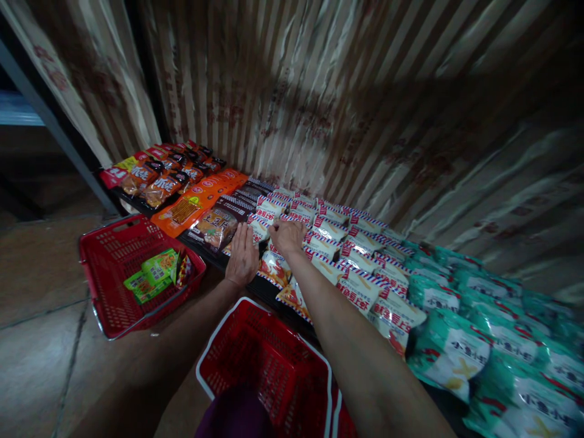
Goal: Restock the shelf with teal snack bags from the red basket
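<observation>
My left hand (243, 258) lies flat, fingers stretched out, against the left edge of a row of white snack bags (360, 289) with red lettering and striped borders. Close to its right, my right hand (287, 236) has its fingers curled down on a bag in the same row. Its fingertips are partly hidden, but they appear to grip that bag's upper part. Dark brown snack packets (218, 222) lie just left of my left hand.
Orange packets (182, 210) and red-and-black snack bags (166, 182) fill the left end. Green snack bags (456, 353) stand at the right. A red basket (103, 286) holds green packets (152, 274); another red basket (269, 365) sits below my arms. Behind hangs a striped curtain (319, 109).
</observation>
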Demonstrator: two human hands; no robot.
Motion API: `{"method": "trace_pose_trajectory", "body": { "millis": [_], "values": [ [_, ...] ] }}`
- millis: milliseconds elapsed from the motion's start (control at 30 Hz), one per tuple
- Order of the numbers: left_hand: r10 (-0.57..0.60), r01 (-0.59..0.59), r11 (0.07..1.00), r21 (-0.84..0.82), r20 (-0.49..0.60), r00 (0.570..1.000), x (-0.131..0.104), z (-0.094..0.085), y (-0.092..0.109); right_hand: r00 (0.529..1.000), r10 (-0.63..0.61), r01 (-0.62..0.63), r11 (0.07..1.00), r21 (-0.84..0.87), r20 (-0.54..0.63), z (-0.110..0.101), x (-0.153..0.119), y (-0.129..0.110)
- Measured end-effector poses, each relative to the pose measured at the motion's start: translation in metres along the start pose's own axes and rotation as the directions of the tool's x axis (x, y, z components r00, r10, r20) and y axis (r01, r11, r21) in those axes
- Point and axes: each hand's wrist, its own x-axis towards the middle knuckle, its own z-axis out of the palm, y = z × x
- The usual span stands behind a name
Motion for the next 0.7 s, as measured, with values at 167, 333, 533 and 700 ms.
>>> {"method": "trace_pose_trajectory", "body": {
  "millis": [167, 333, 533, 700],
  "values": [
    [-0.001, 0.001, 1.000, -0.012, 0.030, 1.000, 0.000, -0.001, 0.000, 1.000, -0.001, 0.001, 1.000, -0.004, -0.023, 0.009, 0.005, -0.002],
    [0.017, -0.018, 1.000, 0.023, 0.055, 0.998, 0.002, -0.005, 0.003, 0.997, -0.042, 0.040, 0.999, -0.022, -0.068, 0.017, 0.008, -0.003],
    [0.057, -0.064, 0.995, 0.080, 0.083, 0.995, 0.003, -0.010, 0.007, 0.986, -0.107, 0.111, 0.994, 0.021, -0.125, -0.001, -0.006, -0.005],
    [0.060, -0.066, 0.994, 0.089, 0.073, 0.996, 0.004, -0.011, 0.006, 0.955, -0.156, 0.185, 0.978, 0.095, -0.252, -0.012, -0.074, -0.006]
  ]
}}
